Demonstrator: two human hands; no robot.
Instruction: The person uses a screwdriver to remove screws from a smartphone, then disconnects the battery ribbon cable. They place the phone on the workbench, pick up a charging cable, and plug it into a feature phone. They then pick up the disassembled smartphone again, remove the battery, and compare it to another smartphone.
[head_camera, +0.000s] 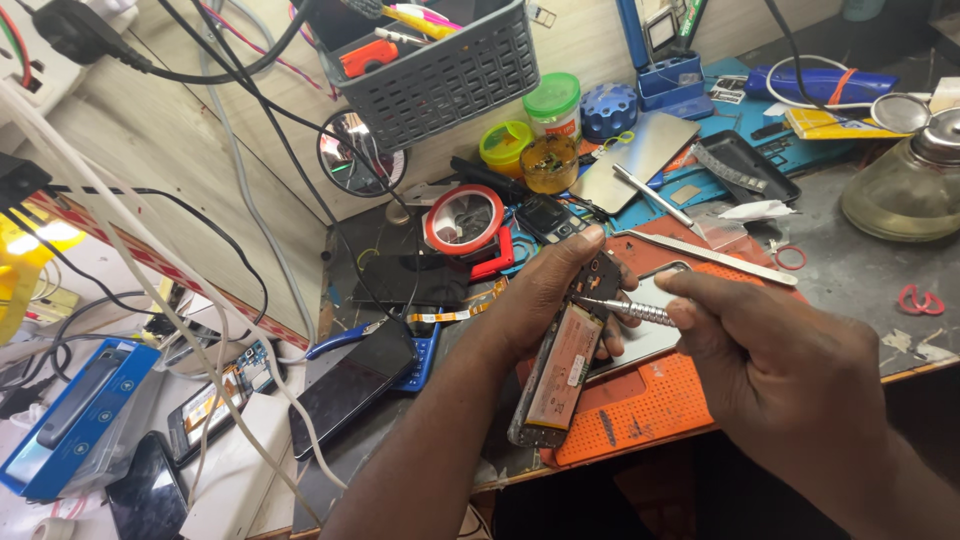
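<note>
My left hand (545, 290) grips an opened phone (563, 365) with its back cover off, tilted above an orange work mat (650, 405). The phone's battery and dark upper board are exposed. My right hand (775, 355) holds a slim metal screwdriver (625, 309) whose tip touches the upper part of the phone, near my left thumb. Under the phone lies a silvery phone back panel (650, 335) on the mat.
A grey basket (440, 70) of tools hangs on the wall. Small jars (552, 105), a red-rimmed magnifier (465, 218), tweezers (655, 197), a metal plate (645, 145), and a glass spirit lamp (910, 185) crowd the bench. Dark phones (350, 385) and cables lie to the left.
</note>
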